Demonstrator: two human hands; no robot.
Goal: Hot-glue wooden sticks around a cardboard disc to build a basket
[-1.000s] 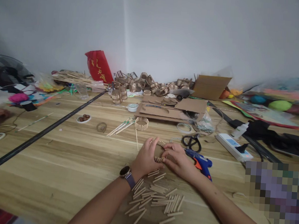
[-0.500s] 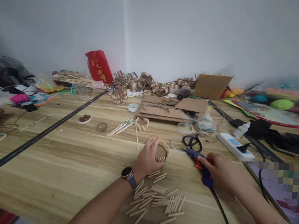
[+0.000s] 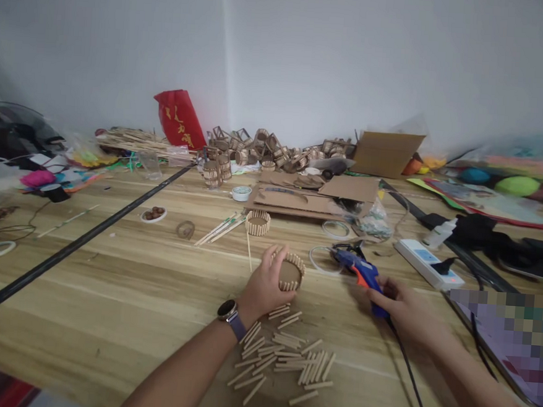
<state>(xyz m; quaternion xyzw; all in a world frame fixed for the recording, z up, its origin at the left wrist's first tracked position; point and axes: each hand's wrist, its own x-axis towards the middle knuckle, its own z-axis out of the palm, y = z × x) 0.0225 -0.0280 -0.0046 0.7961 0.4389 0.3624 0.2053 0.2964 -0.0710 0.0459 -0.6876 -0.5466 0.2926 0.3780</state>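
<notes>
My left hand (image 3: 266,282) is closed around the left side of a round cardboard base walled with short wooden sticks (image 3: 297,273). Its fingers hide part of that stick wall. On the right, my right hand (image 3: 397,302) grips a blue hot glue gun (image 3: 364,275) by the handle, with the nozzle pointing left over black-handled scissors (image 3: 338,248). Just below my left hand, several short cut sticks (image 3: 288,356) lie scattered on the wooden table. A second stick-walled ring (image 3: 257,223) stands farther back, beside long sticks with green marks (image 3: 221,228).
Cardboard sheets (image 3: 294,202) lie behind, before a heap of stick-and-card pieces (image 3: 279,151). A white power strip (image 3: 428,264) and a glue bottle (image 3: 440,233) are at right. A bowl of brown beads (image 3: 153,214) sits at left. The glue gun's cord (image 3: 411,368) trails toward me.
My right hand has shifted slightly with the glue gun, whose nozzle is now over the scissors and turned differently. My left hand and the stick-walled piece have hardly moved.
</notes>
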